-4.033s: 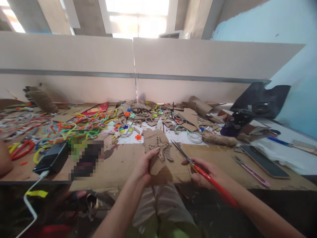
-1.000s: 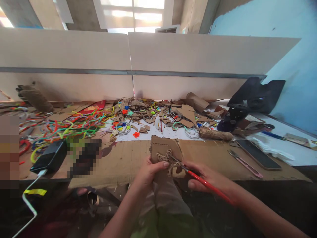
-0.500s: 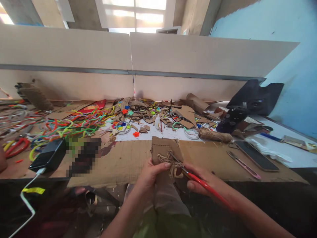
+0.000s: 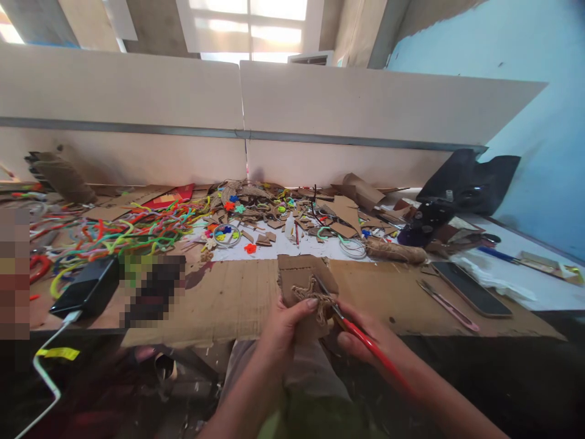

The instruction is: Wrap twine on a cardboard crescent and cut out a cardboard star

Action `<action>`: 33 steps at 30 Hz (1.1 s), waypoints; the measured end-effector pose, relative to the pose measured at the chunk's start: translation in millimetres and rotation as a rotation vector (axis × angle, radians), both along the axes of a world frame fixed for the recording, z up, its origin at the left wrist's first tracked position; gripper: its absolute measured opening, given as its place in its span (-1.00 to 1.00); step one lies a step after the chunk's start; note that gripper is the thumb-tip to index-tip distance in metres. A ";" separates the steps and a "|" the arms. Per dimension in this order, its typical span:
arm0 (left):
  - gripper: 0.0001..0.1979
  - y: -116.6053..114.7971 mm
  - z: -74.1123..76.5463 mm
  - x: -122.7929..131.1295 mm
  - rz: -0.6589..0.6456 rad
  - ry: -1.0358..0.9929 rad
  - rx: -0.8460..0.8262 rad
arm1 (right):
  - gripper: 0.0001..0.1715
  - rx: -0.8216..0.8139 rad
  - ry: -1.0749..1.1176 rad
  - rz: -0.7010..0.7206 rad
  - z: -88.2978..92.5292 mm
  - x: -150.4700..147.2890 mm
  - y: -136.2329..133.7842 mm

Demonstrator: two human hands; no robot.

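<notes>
My left hand (image 4: 286, 320) is closed on a brown cardboard piece (image 4: 292, 266), its thumb pressing a star-shaped twine figure (image 4: 312, 292) against the face. The cardboard is tilted up over the table's front edge. In my right hand (image 4: 365, 329) is a long red-handled tool (image 4: 372, 349) with a narrow metal end, which reaches up to the right side of the star. The tool's exact kind is hard to make out. My right fingers wrap its handle and lie close to the cardboard's right edge. The undersides of both hands are hidden.
A cardboard sheet (image 4: 223, 299) covers the table front. A pink-handled craft knife (image 4: 450, 308) and a phone (image 4: 473, 289) lie right. Colourful pipe cleaners (image 4: 132, 225) and a black power bank (image 4: 86, 286) are left. Behind are a glue bottle (image 4: 289, 227), scraps and a twine roll (image 4: 395, 250).
The tool's metal end and my right hand have shifted slightly beside the star. My left hand keeps its hold on the cardboard. The view has moved a little.
</notes>
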State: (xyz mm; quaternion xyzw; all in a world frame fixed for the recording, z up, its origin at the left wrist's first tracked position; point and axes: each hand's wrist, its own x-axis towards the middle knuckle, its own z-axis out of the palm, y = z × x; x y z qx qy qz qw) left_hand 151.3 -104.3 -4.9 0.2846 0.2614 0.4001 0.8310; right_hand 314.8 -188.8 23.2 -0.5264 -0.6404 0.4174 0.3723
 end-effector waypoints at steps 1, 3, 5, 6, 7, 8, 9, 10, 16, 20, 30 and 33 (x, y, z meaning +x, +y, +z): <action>-0.48 -1.3 1.1 0.9 0.008 -0.001 -0.004 | -0.08 0.005 -0.019 -0.010 -0.8 -0.2 0.0; -0.49 -3.7 3.3 2.3 0.020 -0.002 -0.010 | -0.06 0.016 -0.052 -0.031 -2.5 -1.1 0.1; -0.45 -5.5 4.8 3.4 0.032 -0.001 -0.014 | -0.04 0.020 -0.073 -0.050 -4.2 -2.3 0.1; -0.43 -6.3 5.0 3.9 0.036 -0.002 -0.016 | -0.04 0.020 -0.080 -0.058 -5.0 -2.9 0.0; -0.42 -6.9 4.8 4.4 0.040 -0.003 -0.021 | -0.03 0.021 -0.080 -0.063 -5.7 -3.4 -0.1; -0.41 -7.5 4.3 5.0 0.043 -0.004 -0.026 | -0.03 0.024 -0.072 -0.064 -6.3 -3.8 -0.3; -0.41 -8.0 3.5 5.6 0.048 -0.005 -0.032 | -0.03 0.028 -0.058 -0.063 -6.9 -4.2 -0.5; -0.42 -8.6 2.6 6.4 0.053 -0.006 -0.038 | -0.04 0.033 -0.040 -0.061 -7.4 -4.4 -0.7; -0.46 -12.1 0.1 9.9 0.064 -0.023 -0.062 | -0.10 0.045 0.004 -0.088 -14.3 -5.4 -2.5; -0.45 -14.4 0.1 11.6 0.061 -0.034 -0.078 | -0.11 0.047 -0.038 -0.114 -20.1 -6.9 -4.3; -0.44 -14.9 -1.2 14.8 0.076 -0.055 -0.065 | -0.19 0.084 -0.040 -0.141 -23.7 -8.4 -3.8; -0.47 -14.7 -1.1 14.4 0.080 -0.055 -0.076 | -0.16 0.082 -0.023 -0.145 -26.1 -8.1 -3.4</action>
